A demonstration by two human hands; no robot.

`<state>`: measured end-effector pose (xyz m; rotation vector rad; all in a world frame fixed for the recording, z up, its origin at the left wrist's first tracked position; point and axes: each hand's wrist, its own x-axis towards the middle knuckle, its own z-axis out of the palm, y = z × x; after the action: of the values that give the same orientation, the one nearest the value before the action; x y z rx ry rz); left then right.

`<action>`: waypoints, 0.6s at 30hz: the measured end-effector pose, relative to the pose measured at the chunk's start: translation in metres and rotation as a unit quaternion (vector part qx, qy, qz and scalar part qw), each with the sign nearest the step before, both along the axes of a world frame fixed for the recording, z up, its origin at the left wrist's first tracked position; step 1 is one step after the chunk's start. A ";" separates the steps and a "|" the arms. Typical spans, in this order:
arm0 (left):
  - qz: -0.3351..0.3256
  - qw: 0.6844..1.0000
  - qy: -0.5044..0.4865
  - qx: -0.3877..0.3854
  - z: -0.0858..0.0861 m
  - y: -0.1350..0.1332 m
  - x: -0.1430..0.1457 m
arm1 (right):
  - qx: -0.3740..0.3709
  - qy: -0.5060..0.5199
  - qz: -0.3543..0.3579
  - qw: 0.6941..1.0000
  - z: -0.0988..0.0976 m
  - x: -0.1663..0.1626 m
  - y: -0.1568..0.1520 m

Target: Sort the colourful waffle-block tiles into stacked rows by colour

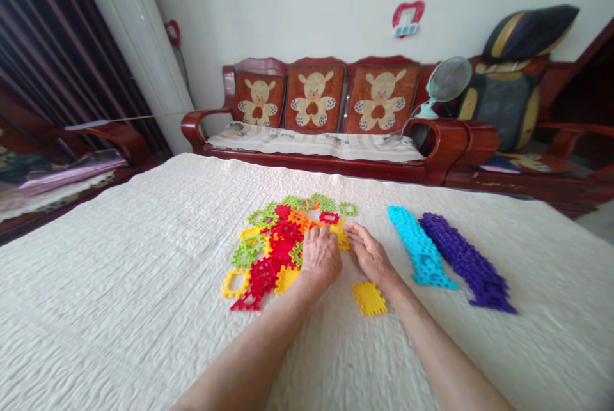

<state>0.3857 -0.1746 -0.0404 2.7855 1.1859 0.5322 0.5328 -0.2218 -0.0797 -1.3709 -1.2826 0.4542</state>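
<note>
L hand [321,254], knuckles bent, is resting at the mixed-color pile of plastic pcs. [282,248]; R hand [371,256] is lying beside a yellow pc. [341,236]; cannot tell either grip. Yellow sq. [369,299] is lying nearer wearer; blue stack [422,250] & purple stack [465,261] are lying to R.

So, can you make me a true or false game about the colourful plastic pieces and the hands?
1. A long row of purple plastic pieces lies right of a long row of light-blue plastic pieces. True.
2. The left hand has curled fingers at the heap of red, yellow, green and orange plastic pieces. True.
3. The right hand rests on the purple row. False: its fingertips are at a yellow piece on the heap's right side.
4. The loose yellow toothed square lies left of the heap. False: it lies on the right, nearer the person.
5. Three brown bear cushions stand on the red-brown wooden sofa. True.
</note>
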 end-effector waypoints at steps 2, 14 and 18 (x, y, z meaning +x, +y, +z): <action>0.016 1.000 0.004 -0.001 0.001 0.000 0.000 | -0.003 0.042 0.013 0.999 0.002 0.000 0.000; -0.359 0.929 -0.063 -0.066 0.001 -0.014 0.002 | 0.023 0.156 -0.162 0.974 0.004 0.017 -0.001; -0.392 0.916 -0.032 -0.080 -0.002 -0.015 0.001 | 0.020 0.194 -0.162 0.967 0.005 0.017 -0.001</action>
<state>0.3871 -0.1897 -0.0423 2.7429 0.0315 0.4038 0.5503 -0.2223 -0.0747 -1.3473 -0.7283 0.4396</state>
